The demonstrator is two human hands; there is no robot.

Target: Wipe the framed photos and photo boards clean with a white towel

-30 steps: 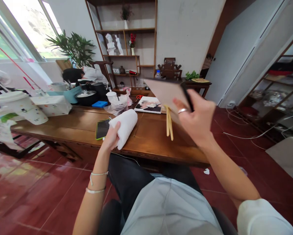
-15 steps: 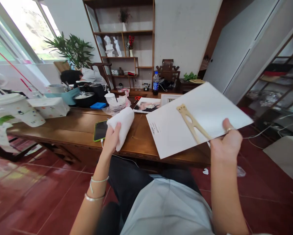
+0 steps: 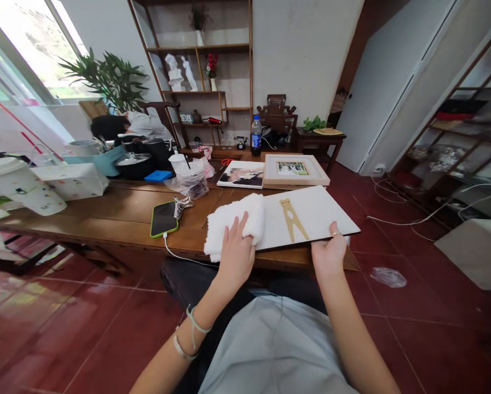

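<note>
A white backing board (image 3: pixel 319 213) with a wooden stand leg (image 3: pixel 292 220) lies flat on the wooden table (image 3: pixel 117 210). My right hand (image 3: pixel 329 253) grips the board's near edge, thumb on top. My left hand (image 3: pixel 236 250) presses with fingers laid flat on a folded white towel (image 3: pixel 229 221), which overlaps the board's left end.
A phone in a green case (image 3: pixel 164 218) with a cable lies left of the towel. A framed picture (image 3: pixel 294 169), a photo print (image 3: pixel 242 176), a water bottle (image 3: pixel 255 135), cups and pots sit farther back. Another person (image 3: pixel 124 125) leans over beyond the table.
My right hand has lowered the board from the air to lie flat on the table. My left hand has brought the towel down onto the board's left end.
</note>
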